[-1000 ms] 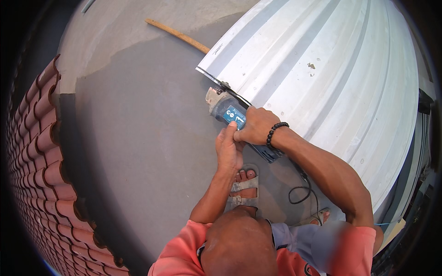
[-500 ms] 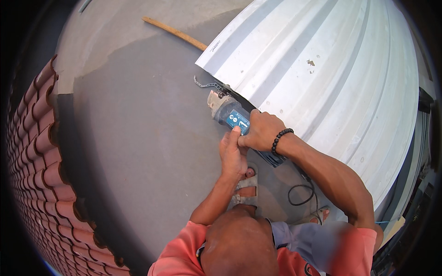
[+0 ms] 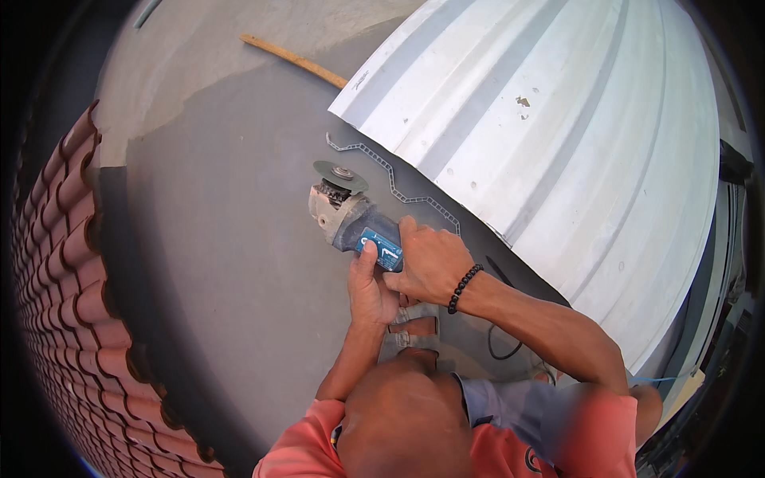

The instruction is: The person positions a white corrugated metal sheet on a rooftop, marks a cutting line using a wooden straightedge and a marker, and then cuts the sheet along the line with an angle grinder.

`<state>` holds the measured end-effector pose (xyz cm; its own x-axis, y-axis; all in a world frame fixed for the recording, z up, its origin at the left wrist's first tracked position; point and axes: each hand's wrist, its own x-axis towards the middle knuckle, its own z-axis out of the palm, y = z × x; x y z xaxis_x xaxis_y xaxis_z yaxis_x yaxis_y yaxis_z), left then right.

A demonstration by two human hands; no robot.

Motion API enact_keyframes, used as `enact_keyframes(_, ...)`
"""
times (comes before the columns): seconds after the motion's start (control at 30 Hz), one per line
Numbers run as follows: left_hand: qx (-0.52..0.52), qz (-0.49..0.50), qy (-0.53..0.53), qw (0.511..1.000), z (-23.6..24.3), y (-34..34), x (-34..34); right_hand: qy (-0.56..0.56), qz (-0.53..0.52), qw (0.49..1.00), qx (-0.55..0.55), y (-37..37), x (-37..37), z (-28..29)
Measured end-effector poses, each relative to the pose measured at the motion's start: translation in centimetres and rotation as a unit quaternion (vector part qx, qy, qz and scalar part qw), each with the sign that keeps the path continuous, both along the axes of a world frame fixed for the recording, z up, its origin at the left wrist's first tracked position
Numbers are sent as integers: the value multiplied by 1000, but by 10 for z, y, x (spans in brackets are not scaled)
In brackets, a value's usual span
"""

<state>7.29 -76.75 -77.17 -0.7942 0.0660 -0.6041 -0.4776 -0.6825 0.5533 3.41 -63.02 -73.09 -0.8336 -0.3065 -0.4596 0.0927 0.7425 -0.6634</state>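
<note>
A blue and grey angle grinder [image 3: 351, 215] with a round disc [image 3: 340, 173] is held above the grey concrete floor. My right hand [image 3: 430, 261] grips its body from the right, a black bead bracelet on that wrist. My left hand [image 3: 370, 288] holds the grinder from below, thumb up along the blue part. A thin zigzag offcut strip [image 3: 392, 182] lies on the floor just beyond the disc, along the edge of a large white corrugated metal sheet [image 3: 558, 135].
Red clay roof tiles [image 3: 64, 303] run along the left edge. A wooden stick [image 3: 293, 60] lies at the far side by the sheet's corner. A black cable [image 3: 502, 350] loops on the floor by my sandalled foot [image 3: 414, 323].
The grinder has been drawn back from the sheet's edge, to the left and toward me. A thin zigzag strip now lies free on the floor beside the sheet.
</note>
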Motion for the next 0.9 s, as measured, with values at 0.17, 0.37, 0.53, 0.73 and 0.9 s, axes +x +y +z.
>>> enact_keyframes(0.17,138,-28,-2,990,-13,-16,1,35,-5,999,-5,-8,13,-11)
enact_keyframes(0.37,167,-7,3,986,-34,-19,15,29,0,999,15,-14,20,-17)
enact_keyframes(0.53,172,14,84,981,-43,-38,16,-9,-5,993,-117,-10,30,-18)
enact_keyframes(0.73,68,6,71,995,-37,-70,1,-26,-26,990,-134,-48,26,-24)
enact_keyframes(0.9,-150,-79,35,985,-29,-88,-13,14,-4,998,-64,-81,14,-40)
